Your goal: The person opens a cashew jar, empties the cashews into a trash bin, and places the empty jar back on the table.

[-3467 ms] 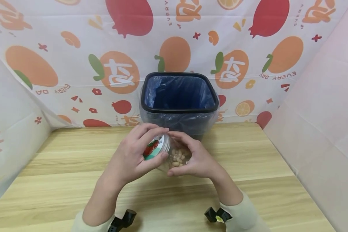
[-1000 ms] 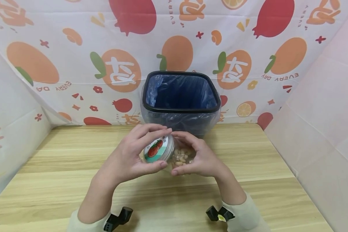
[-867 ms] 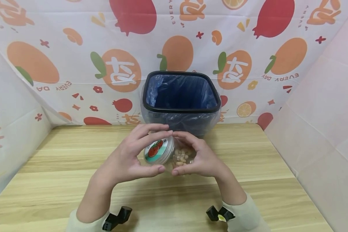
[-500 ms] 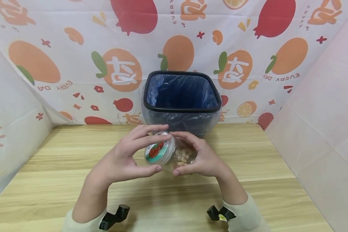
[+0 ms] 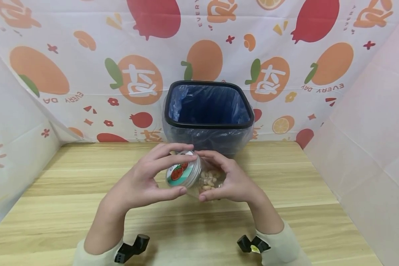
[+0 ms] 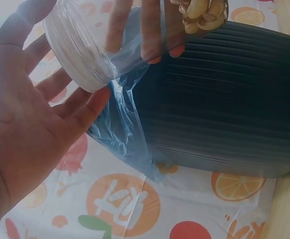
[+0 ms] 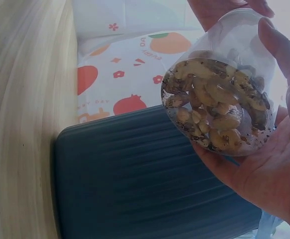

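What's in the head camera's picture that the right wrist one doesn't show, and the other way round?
Only the head view shows the tomato picture on the lid, the rim of the bin and the sleeves. Only the right wrist view shows the underside, with dark specks, of the clear jar. Both show the right hand holding that jar, the cashews inside it, the bin's side, the fruit-print cloth and the tabletop.

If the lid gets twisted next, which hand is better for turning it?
Probably the left hand: its fingers are already around the lid. The right hand is busy holding the clear jar by its body, so it seems better for keeping that steady.
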The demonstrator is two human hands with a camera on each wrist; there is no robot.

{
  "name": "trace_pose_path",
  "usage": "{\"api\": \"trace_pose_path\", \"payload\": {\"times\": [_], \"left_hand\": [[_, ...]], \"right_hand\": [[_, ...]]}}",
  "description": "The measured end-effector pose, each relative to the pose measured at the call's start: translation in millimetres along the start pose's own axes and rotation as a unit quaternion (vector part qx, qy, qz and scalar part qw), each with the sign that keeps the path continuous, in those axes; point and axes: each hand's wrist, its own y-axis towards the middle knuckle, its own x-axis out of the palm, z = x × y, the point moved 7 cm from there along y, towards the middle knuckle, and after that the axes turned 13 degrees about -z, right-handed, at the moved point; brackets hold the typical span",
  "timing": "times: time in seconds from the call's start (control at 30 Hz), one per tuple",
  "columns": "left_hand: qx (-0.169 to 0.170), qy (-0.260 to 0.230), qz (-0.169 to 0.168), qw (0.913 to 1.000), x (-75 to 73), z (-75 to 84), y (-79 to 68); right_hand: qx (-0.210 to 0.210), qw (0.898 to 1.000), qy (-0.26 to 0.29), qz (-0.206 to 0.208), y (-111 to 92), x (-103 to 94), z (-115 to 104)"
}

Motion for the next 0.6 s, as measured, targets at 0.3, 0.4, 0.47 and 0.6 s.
{"api": "trace_pose_path", "payload": {"times": [0.3,0.4,0.47,0.6], "left_hand": [[-0.008,0.011,0.011,0.9998,1.1,-1.2,-0.4],[-0.018,0.017,0.012,0.9996,1.4,-2.3,-0.9],[-0.024,0.019,0.012,0.9994,1.6,-3.2,-0.8],[-0.031,0.023,0.013,0.9992,1.7,-4.4,-0.2]], "right_hand": [[-0.004,1.000,-0.003,0.005,0.4,0.6,0.3],[-0.005,1.000,-0.011,0.008,0.5,0.5,-0.1],[-0.003,1.000,-0.016,0.011,0.5,0.3,0.0],[0.005,1.000,-0.024,0.016,-0.2,-0.4,0.9]]}}
